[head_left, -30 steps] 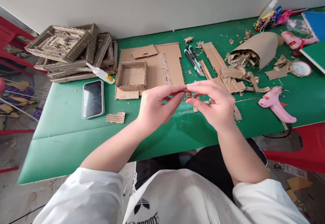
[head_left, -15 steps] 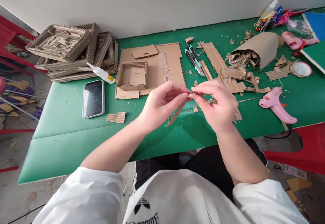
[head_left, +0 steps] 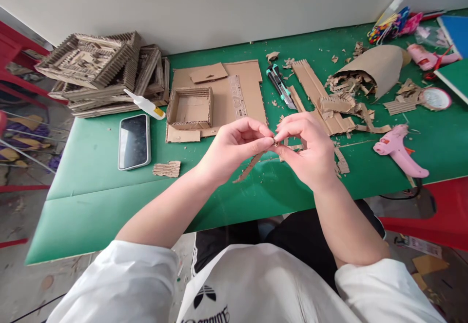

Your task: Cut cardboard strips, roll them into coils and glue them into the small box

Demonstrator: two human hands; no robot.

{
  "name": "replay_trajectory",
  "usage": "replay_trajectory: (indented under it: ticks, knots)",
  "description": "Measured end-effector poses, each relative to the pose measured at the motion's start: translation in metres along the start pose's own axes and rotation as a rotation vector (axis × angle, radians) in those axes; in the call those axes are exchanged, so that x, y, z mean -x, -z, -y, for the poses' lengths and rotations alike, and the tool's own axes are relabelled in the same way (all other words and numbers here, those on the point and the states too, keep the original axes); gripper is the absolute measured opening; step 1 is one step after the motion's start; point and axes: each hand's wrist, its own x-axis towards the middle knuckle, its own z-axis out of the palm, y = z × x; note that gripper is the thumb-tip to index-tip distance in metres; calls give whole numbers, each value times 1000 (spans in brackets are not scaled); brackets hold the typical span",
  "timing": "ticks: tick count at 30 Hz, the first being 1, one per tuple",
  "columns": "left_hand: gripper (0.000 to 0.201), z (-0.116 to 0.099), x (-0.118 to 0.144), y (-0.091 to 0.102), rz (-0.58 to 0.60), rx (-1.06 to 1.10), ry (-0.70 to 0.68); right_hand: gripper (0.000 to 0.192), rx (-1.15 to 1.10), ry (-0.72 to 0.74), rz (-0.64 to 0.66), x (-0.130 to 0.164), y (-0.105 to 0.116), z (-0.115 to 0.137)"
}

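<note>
My left hand (head_left: 243, 145) and my right hand (head_left: 305, 145) meet above the green table, thumbs and fingertips pinched together. Between them is a thin cardboard strip (head_left: 249, 168), its loose end hanging down to the left beneath my left hand. The gripped end is mostly hidden by the fingertips. Behind my left hand, a small open cardboard box (head_left: 190, 127) rests on a flat cardboard sheet (head_left: 223, 106). Beyond my right hand lies a teal and black utility knife (head_left: 280, 86), near ribbed cardboard strips (head_left: 314, 91).
To the left are a phone (head_left: 134, 142), a glue bottle (head_left: 144, 104), a corrugated scrap (head_left: 166, 169) and stacked cardboard frames (head_left: 91, 64). At right lie a pink glue gun (head_left: 400, 150), a tape roll (head_left: 435, 98) and a paper cone (head_left: 383, 67) with scraps spilling out.
My fingertips have shifted slightly toward me, and my right hand's fingers have bent differently around the strip. The strip's hanging end has swung a little to the left.
</note>
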Motion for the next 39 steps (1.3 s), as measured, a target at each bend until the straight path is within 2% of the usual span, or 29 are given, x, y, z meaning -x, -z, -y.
replay_trajectory:
  ticks: [7,13,16,22,28,31,35,39]
  knots:
    - [24,1,-3,0,-11,93,88,14,124,89,-4,-1,-2,-3]
    - [28,-2,-7,4,-26,46,62,21,70,79,102,-1,6,-7]
    - [29,-2,-7,4,-13,73,67,22,100,126,79,-2,6,-8]
    - [25,2,-7,5,-23,99,94,11,158,170,-21,-3,3,-6]
    - [23,2,-6,3,6,141,104,11,160,193,-91,-3,-1,-5]
    - [27,1,-5,4,11,131,105,15,123,149,-29,-2,0,-6]
    - [34,-2,-4,6,32,120,98,30,90,107,137,-2,7,-8]
    - [36,-2,-5,6,56,133,114,17,89,120,137,-4,11,-7]
